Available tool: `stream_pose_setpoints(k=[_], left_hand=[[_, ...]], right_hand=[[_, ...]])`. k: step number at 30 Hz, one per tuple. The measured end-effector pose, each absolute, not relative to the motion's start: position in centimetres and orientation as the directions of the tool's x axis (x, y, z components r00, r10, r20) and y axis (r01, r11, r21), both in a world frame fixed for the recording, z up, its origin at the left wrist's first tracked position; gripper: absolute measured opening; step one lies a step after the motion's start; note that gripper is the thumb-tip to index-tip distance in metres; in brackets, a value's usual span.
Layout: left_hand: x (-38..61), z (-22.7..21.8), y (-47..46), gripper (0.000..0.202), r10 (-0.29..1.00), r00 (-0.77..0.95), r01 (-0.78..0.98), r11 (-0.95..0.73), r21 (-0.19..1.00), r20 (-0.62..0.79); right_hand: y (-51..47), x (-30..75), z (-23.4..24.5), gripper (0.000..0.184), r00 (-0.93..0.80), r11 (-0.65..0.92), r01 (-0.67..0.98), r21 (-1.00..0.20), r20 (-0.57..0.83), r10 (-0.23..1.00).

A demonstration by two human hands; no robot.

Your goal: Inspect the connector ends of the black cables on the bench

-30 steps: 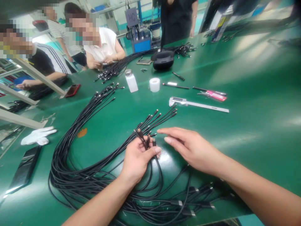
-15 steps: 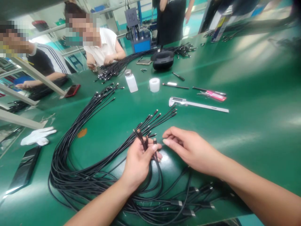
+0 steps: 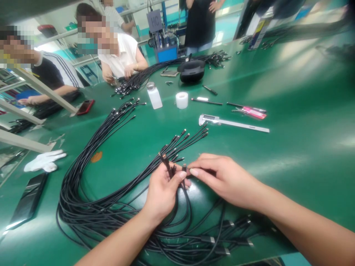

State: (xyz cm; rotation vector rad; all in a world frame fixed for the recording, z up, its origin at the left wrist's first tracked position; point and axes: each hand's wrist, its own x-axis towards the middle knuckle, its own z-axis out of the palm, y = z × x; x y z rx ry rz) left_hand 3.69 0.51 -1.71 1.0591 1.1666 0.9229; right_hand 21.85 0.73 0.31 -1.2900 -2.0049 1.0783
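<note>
Several black cables with metal-tipped plugs stand up out of my left hand (image 3: 163, 186), which is closed round them. One plug (image 3: 184, 167) sticks up between its thumb and fingers. Just to the right, my right hand (image 3: 222, 173) has thumb and forefinger pinched together, their tips close beside that plug. What lies in this pinch is hidden. Black cable also runs up to the underside of the right hand, where its end is out of sight. A large looped bundle of black cables (image 3: 72, 184) lies around and below my hands, with larger plugs (image 3: 222, 250) at the front.
Beyond my hands are a caliper (image 3: 235, 123), a tape roll (image 3: 182, 100), a white bottle (image 3: 154, 96) and pens (image 3: 206, 101). A white glove (image 3: 46, 161) and a black phone-like slab (image 3: 29, 197) lie left. Co-workers handle cables (image 3: 133, 83) across the green table (image 3: 305, 147).
My right hand has moved slightly left, its thumb and forefinger closing beside the plug in my left hand. The left hand has barely moved. In the background, people have shifted.
</note>
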Motion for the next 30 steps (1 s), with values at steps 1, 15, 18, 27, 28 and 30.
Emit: stream_pose_setpoints(k=[1,15,18,27,28,30], left_hand=[[3.65,-1.68,0.48,0.020,0.953,0.172,-0.007,0.253,0.968,-0.248],[3.36,-1.57,0.28,0.016,0.961,0.202,0.128,0.166,0.978,-0.189],[3.42,-1.46,0.25,0.015,0.961,0.202,0.137,0.161,0.977,-0.187],[3.34,-1.67,-0.20,0.012,0.970,0.208,0.217,0.081,0.973,-0.127],[3.29,-1.78,-0.24,0.011,0.972,0.207,0.227,0.064,0.972,-0.113],[3.20,-1.98,-0.28,0.011,0.974,0.204,0.235,0.047,0.971,-0.097]], right_hand=[[0.72,21.86,0.31,0.028,-0.416,0.235,0.491,-0.839,0.011,0.909],[0.62,21.89,0.81,0.028,-0.433,0.253,0.461,-0.851,0.033,0.901],[0.63,21.89,0.85,0.028,-0.435,0.252,0.465,-0.849,0.029,0.900],[0.75,21.91,1.01,0.028,-0.451,0.234,0.459,-0.857,0.002,0.892],[0.75,21.91,1.03,0.027,-0.451,0.234,0.457,-0.858,0.003,0.892],[0.74,21.92,1.05,0.027,-0.451,0.237,0.455,-0.858,0.008,0.893]])
